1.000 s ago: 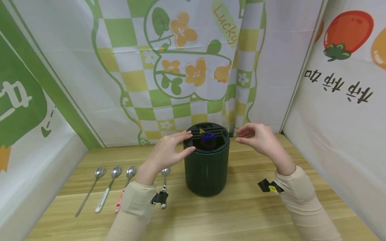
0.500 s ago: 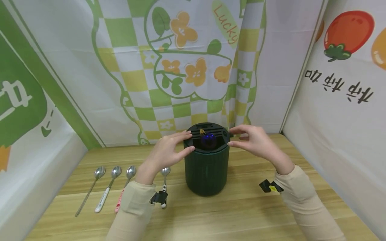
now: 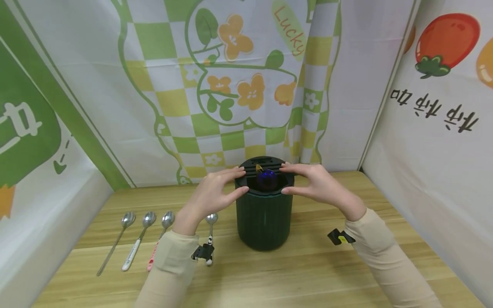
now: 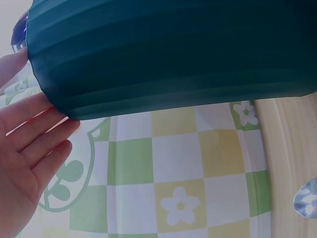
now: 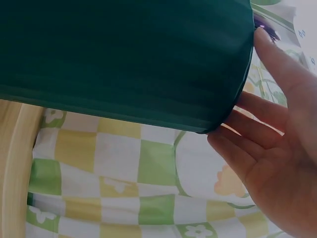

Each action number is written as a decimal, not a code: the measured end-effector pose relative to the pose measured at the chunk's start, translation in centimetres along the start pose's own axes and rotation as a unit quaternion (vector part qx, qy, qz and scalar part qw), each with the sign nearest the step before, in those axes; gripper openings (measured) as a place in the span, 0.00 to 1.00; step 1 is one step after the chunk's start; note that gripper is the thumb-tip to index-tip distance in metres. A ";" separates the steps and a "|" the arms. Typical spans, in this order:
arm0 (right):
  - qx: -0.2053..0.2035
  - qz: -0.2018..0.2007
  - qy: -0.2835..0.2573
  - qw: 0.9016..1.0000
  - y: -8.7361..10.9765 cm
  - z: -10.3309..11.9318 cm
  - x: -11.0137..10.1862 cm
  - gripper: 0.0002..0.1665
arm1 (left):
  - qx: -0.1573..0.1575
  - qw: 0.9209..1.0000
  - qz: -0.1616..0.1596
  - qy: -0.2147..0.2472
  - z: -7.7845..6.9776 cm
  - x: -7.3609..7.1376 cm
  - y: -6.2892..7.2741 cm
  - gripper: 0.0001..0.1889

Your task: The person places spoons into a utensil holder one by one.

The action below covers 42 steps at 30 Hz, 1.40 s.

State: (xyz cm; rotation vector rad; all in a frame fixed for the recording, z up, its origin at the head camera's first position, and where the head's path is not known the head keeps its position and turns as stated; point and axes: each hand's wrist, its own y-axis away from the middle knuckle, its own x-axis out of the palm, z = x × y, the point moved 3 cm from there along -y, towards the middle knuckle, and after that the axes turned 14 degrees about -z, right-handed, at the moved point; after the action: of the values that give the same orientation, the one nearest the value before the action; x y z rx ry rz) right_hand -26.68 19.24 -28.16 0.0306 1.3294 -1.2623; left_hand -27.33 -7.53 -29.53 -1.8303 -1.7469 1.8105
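A dark green container (image 3: 263, 222) stands upright, a shiny blue-purple ball (image 3: 267, 179) sitting in its top opening. The person's left hand (image 3: 213, 190) touches the container's left rim, the right hand (image 3: 321, 183) its right, both with thumb and fingers spread. Spoons (image 3: 132, 254) lie left of the container.
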 end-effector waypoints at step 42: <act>-0.053 -0.010 0.006 0.999 -0.8 0.6 0.2 0.26 | -0.001 1.000 -0.001 0.000 0.2 0.0 0.0 0.27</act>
State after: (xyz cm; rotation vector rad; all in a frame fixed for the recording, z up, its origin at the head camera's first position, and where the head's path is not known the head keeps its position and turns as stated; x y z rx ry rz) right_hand -26.83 18.41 -27.59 -0.0495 1.4084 -1.2091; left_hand -27.45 -7.65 -29.61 -1.8292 -1.7515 1.8077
